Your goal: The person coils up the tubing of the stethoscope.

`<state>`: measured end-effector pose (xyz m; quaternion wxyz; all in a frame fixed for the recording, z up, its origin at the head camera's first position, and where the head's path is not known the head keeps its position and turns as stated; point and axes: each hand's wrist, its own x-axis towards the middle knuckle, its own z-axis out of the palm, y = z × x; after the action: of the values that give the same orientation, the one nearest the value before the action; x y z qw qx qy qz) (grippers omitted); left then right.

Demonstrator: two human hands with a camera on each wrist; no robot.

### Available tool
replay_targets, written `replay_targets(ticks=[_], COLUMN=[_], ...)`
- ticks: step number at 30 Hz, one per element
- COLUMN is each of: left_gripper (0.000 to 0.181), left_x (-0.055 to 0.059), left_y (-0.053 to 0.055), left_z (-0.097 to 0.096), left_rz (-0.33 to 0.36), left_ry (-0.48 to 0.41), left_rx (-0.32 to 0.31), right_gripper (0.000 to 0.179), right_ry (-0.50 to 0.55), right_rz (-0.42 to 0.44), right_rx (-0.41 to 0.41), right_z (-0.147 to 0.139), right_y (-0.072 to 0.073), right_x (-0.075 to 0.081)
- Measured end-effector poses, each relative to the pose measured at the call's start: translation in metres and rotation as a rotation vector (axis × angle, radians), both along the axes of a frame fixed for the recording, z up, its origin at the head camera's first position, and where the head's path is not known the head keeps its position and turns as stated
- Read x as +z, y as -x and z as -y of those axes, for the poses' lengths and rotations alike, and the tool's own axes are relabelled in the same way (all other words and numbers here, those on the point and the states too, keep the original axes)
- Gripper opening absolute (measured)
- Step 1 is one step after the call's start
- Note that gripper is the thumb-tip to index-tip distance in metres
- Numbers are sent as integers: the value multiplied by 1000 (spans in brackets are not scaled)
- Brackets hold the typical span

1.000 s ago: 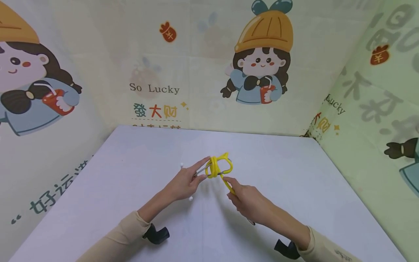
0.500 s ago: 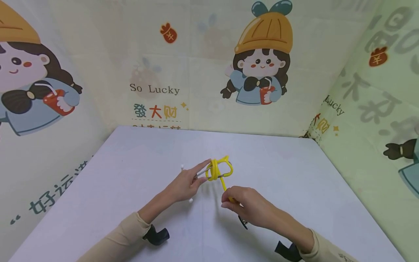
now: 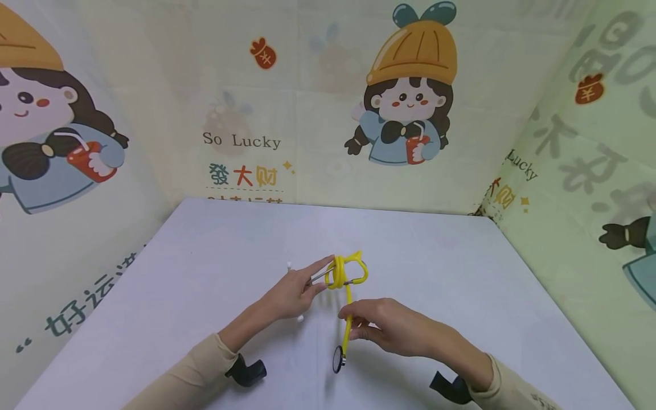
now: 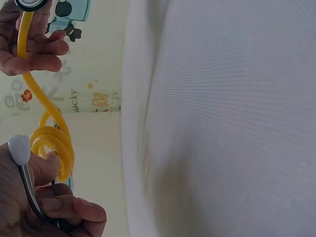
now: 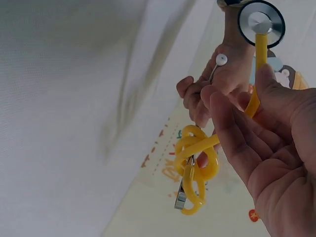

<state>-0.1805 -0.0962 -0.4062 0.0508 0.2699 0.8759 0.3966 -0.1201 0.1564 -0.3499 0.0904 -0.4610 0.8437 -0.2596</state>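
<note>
A stethoscope with yellow tubing [image 3: 339,273] is held above the table, its tube wound in several turns around the metal ear tubes. My left hand [image 3: 293,294] grips those ear tubes, fingers curled, just left of the coil. One white eartip [image 4: 19,149] sticks out beside that hand in the left wrist view. My right hand [image 3: 394,326] pinches the free length of tube below the coil, between thumb and fingers. From it hangs the round chest piece [image 3: 338,359], near the table surface. In the right wrist view the chest piece [image 5: 261,23] shows its metal face and dark rim.
The white table [image 3: 230,239] spreads around both hands. Printed cloth walls [image 3: 318,114] with cartoon figures stand behind and at the sides. Black curved pieces [image 3: 247,370] sit by both wrists.
My right hand has moved left and down along the tube, and the chest piece has swung out from under it to hang in plain view. Left hand and coil have sunk slightly.
</note>
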Motion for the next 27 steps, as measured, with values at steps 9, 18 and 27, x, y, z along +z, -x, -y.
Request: replay_targets(ticks=[9, 18, 27], left_gripper=[66, 67, 72], left_x=[-2, -3, -2], left_y=[-2, 0, -1], left_z=[-5, -10, -12], left_rz=[18, -5, -19], left_ry=[30, 9, 14], left_rx=[9, 30, 74], right_gripper=[20, 7, 14], right_ry=[103, 340, 494], right_rz=[-11, -69, 122], right_rx=[-51, -151, -222], right_z=[3, 12, 19], right_y=[2, 2, 2], right_x=[-10, -22, -23])
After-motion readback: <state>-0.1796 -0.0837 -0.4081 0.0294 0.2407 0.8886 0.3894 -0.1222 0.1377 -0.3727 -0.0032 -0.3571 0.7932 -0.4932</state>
